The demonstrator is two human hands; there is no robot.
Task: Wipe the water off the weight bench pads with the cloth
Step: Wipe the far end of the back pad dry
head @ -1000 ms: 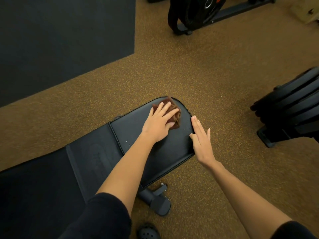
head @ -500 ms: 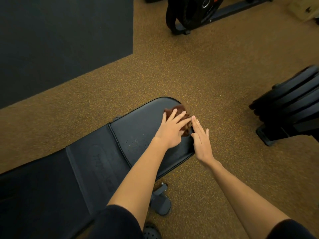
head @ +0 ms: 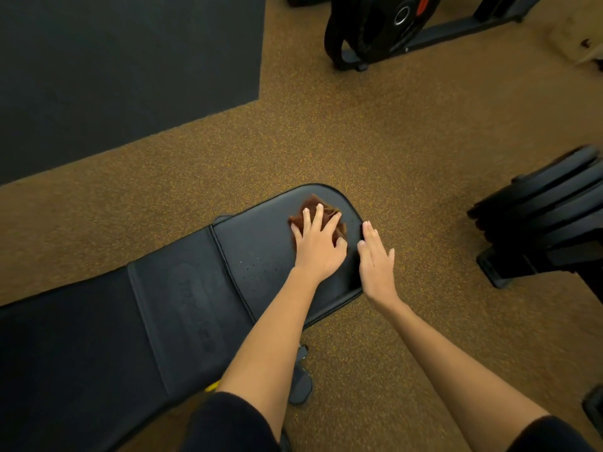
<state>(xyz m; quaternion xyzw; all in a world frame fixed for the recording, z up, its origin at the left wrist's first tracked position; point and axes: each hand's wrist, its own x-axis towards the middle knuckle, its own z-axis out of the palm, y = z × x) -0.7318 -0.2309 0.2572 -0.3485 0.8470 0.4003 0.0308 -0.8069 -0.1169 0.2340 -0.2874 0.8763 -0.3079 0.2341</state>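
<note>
Head view: looks forward and down over two bare forearms reaching out from black sleeves point(head: 225, 422).
Bench frame: a dark metal foot point(head: 300, 384) of the bench shows on the floor beneath the left forearm.
Back pad: the long black padded back section point(head: 98, 337) of the weight bench runs off to the lower left, with a faint embossed mark on it.
Seat pad: the rounded black vinyl seat pad point(head: 261, 246) lies past a stitched seam, its curved end pointing away from the person.
Water: small bright droplets point(head: 253, 265) dot the seat pad just left of the left wrist.
Left hand: the left hand point(head: 318, 244) lies palm-down with fingers spread and straight, pressing on the cloth.
Cloth: the crumpled reddish-brown cloth point(head: 313, 203) sits on the far end of the seat pad, partly under the left fingers, its edges showing beyond them.
Right hand: the right hand point(head: 377, 259) is flat with straight fingers held together, resting at the right edge of the seat pad, just beside the left hand and holding nothing.
Floor: speckled ochre rubber flooring point(head: 326, 141) surrounds the bench.
Mat: a dark grey floor mat point(head: 114, 60) covers the far left.
Right side: a stack of black weight plates point(head: 548, 210) stands well apart from the bench.
Far end: black weight plates on a dark rack point(head: 391, 24) stand at the top.
</note>
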